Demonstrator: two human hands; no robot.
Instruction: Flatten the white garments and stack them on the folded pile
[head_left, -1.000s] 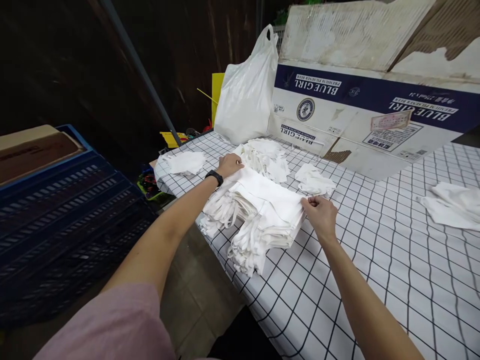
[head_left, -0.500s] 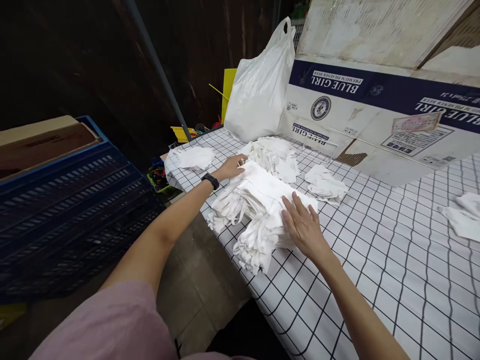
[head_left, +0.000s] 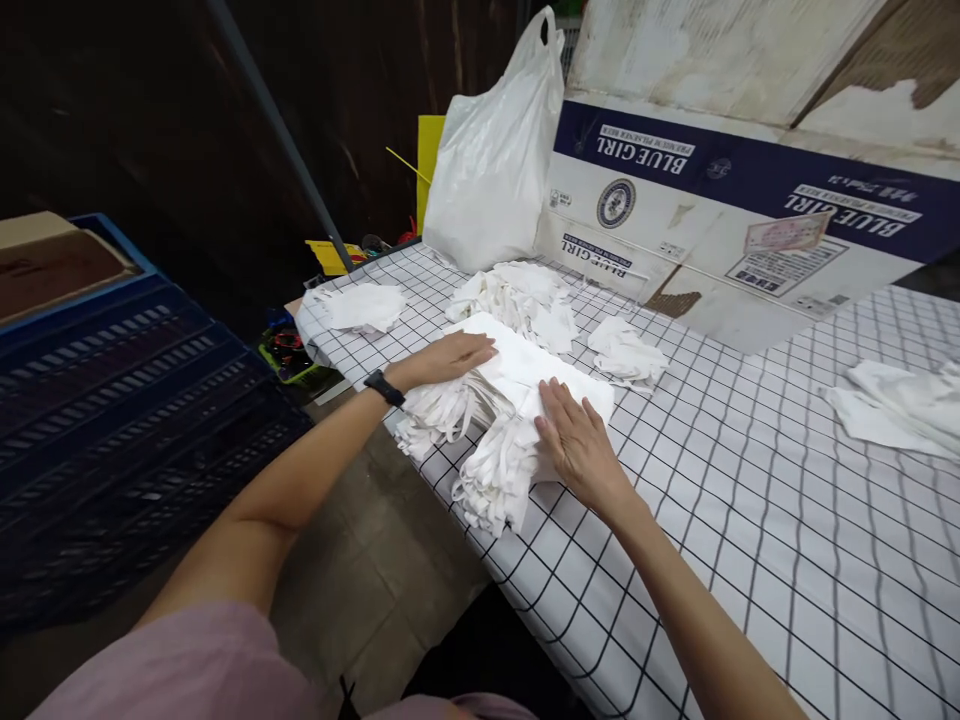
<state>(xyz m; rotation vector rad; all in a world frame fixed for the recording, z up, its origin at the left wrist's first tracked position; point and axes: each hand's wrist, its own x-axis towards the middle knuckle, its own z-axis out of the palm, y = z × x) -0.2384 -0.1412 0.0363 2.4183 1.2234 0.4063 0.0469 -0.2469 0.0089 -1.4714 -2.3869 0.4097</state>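
A thick stack of white cloth pieces with strap-like loops (head_left: 517,365) lies on the checked tablecloth (head_left: 720,520), its loops bunched toward the table's near edge. My left hand (head_left: 450,358), below a black wristband, rests flat on the stack's left part with fingers stretched out. On the right part lies my right hand (head_left: 577,440), palm down, fingers extended and slightly apart. Neither hand grips anything. Just behind the stack is a loose heap of similar white cloths (head_left: 517,298). A smaller white bundle (head_left: 627,352) sits to the right of that heap.
A white plastic bag (head_left: 491,170) stands at the back beside a printed cardboard box (head_left: 675,210). More white cloths lie at the far left (head_left: 360,306) and far right (head_left: 900,405). Blue crates (head_left: 135,430) stand left of the table, across a floor gap.
My left hand has moved from the stack's far left edge onto its top, fingers now straightened. My right hand stays flat on the stack. The view has shifted slightly.
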